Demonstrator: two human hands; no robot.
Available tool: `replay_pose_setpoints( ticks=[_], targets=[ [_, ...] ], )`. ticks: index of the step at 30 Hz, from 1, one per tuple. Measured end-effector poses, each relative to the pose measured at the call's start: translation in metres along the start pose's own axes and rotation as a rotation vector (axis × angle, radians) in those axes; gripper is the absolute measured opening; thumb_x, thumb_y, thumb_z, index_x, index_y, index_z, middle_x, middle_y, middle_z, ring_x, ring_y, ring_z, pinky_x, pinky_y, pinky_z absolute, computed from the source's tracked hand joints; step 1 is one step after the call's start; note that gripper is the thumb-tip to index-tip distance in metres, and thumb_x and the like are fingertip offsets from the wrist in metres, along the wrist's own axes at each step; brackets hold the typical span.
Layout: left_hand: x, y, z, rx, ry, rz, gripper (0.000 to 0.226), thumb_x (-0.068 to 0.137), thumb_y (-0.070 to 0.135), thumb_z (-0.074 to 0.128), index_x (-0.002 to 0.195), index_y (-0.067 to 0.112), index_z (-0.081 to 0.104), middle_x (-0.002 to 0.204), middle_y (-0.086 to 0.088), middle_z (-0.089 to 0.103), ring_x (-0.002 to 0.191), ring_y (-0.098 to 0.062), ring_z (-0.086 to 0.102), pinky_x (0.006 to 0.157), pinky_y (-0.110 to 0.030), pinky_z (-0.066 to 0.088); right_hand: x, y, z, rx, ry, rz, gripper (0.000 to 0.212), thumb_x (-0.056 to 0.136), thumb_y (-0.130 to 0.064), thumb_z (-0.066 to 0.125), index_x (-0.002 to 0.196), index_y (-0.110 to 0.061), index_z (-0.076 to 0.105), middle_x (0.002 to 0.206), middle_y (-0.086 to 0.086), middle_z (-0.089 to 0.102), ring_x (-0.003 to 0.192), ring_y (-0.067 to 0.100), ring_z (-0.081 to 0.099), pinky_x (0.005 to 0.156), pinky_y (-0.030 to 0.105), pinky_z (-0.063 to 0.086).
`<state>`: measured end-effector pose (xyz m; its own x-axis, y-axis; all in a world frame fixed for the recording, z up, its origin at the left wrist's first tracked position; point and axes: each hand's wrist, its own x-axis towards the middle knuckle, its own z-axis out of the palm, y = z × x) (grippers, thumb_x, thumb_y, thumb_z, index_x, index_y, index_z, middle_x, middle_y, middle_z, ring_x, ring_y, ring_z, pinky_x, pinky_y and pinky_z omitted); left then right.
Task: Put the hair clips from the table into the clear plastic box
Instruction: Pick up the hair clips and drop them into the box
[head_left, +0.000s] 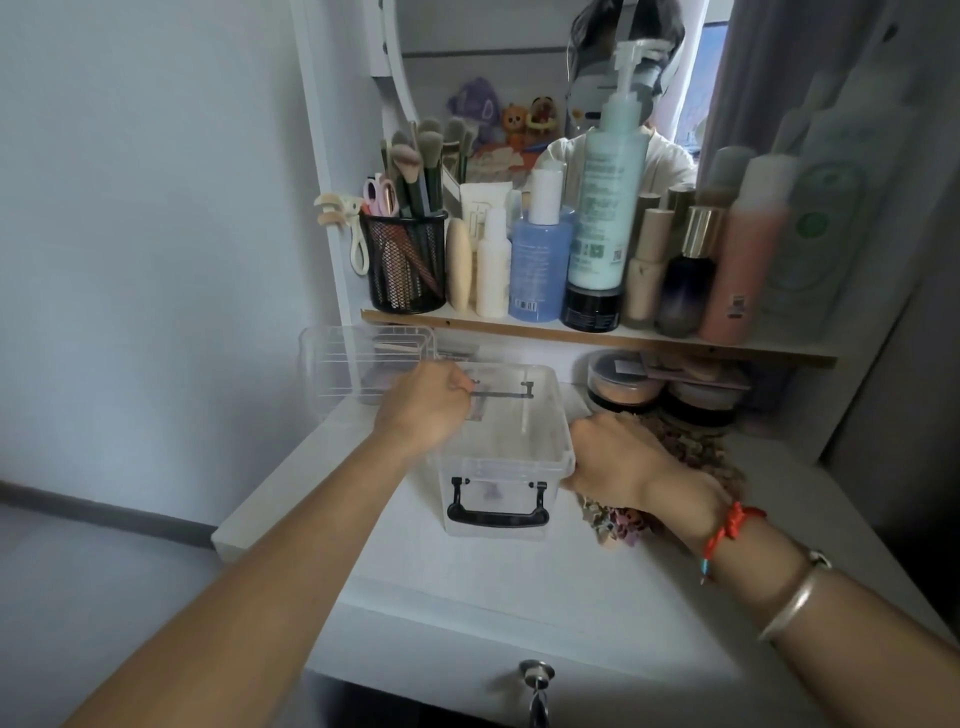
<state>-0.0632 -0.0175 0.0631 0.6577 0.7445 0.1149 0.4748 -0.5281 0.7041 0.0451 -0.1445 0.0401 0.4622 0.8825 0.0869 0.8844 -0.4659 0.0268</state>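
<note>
Hair clips (675, 457), small, mixed dusty pink, beige and mauve: heaped on white dressing table (467, 587), just right of clear plastic box (506, 452) with black carry handle (498, 512); heap touching or nearly touching box's right wall.

Head view. Box open-topped, standing mid-table; inside, only a faint purplish shape or two, possibly first clips, too blurred to confirm. Left hand (428, 405) curled closed over box's far left rim, near the far handle; contents of fist, if any, not discernible. Right hand (618, 460) lying knuckles-up on the heap beside box's right edge, fingers bent down among clips; whether closed on any, cannot tell.

Step judged: early loading, right hand gathering, left steadying or dropping. Next move calls for lifting a bunch clear of the rim and releasing over the opening.

Hidden or unclear: fingertips of both hands; much of the heap under right wrist; second clear ribbed container (363, 364) behind left hand, possibly the lid, uncertain.
</note>
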Motion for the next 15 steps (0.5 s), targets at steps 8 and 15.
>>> replay_pose_setpoints(
  ticks=[8,15],
  targets=[
    [-0.004,-0.003,-0.002,-0.016,0.012,0.005,0.031,0.091,0.004,0.041,0.114,0.006,0.062,0.128,-0.008,0.059,0.12,-0.026,0.052,0.101,-0.033,0.041,0.008,0.009,-0.014,0.356,0.172,0.11,0.022,0.084,-0.008,0.056,0.083,-0.022,0.073,0.1,-0.001,0.072,0.097,0.016,0.064,0.085,0.025,0.047],
    [-0.007,-0.003,-0.002,0.012,0.038,0.004,0.031,0.091,0.003,0.04,0.113,0.007,0.063,0.126,-0.008,0.06,0.117,-0.024,0.053,0.097,-0.03,0.041,0.021,0.003,-0.045,0.943,0.177,-0.026,0.03,0.08,-0.004,0.067,0.061,-0.027,0.064,0.06,-0.017,0.061,0.053,-0.014,0.055,0.062,0.002,0.042]
  ],
)
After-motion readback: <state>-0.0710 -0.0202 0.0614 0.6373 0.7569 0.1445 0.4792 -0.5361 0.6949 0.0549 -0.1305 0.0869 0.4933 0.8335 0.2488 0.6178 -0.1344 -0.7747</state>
